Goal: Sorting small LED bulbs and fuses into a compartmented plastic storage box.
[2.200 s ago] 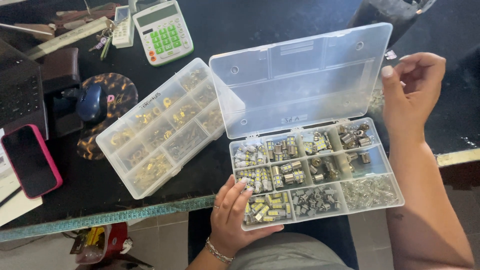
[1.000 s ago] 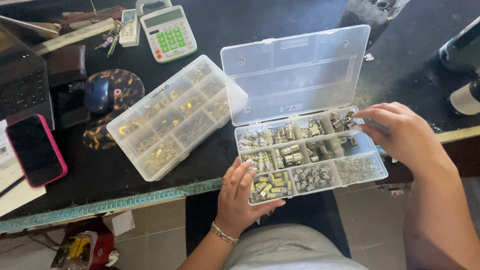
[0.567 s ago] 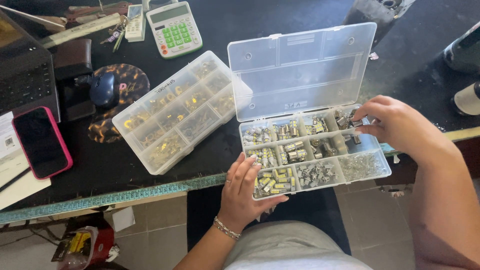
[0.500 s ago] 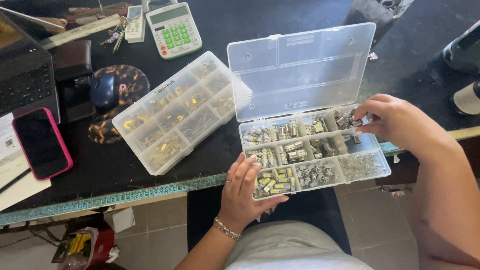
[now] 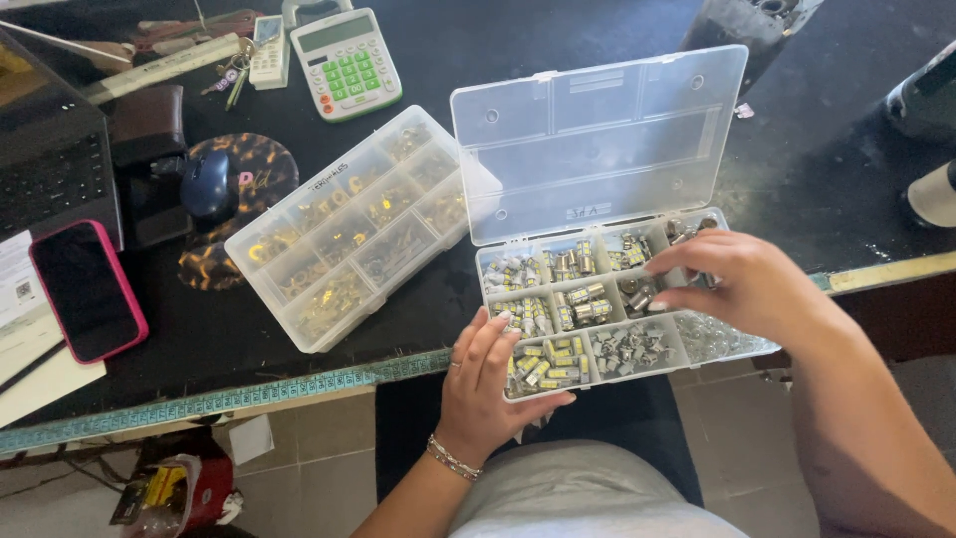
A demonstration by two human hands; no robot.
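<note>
An open clear organizer box (image 5: 739, 349) sits at the table's front edge, partly overhanging my lap, its lid (image 5: 597, 139) standing up behind. Its compartments hold several small silver and yellow metal parts (image 5: 553, 364). My left hand (image 5: 488, 389) grips the box's front left corner, fingers lying over the rim. My right hand (image 5: 747, 284) hovers over the right-hand compartments with fingers curled down toward the parts. Whether it holds one is hidden.
A second, closed clear organizer (image 5: 349, 224) with brass-coloured parts lies to the left. Behind it are a calculator (image 5: 347, 62), keys (image 5: 234, 75), and a mouse (image 5: 207, 184) on a patterned pad. A pink-cased phone (image 5: 88, 289) and laptop (image 5: 50, 159) are far left. A measuring tape (image 5: 249, 399) runs along the table edge.
My right hand came down from beside the lid to the box's right compartments, then slid slightly left and lower. My left hand stayed on the front corner.
</note>
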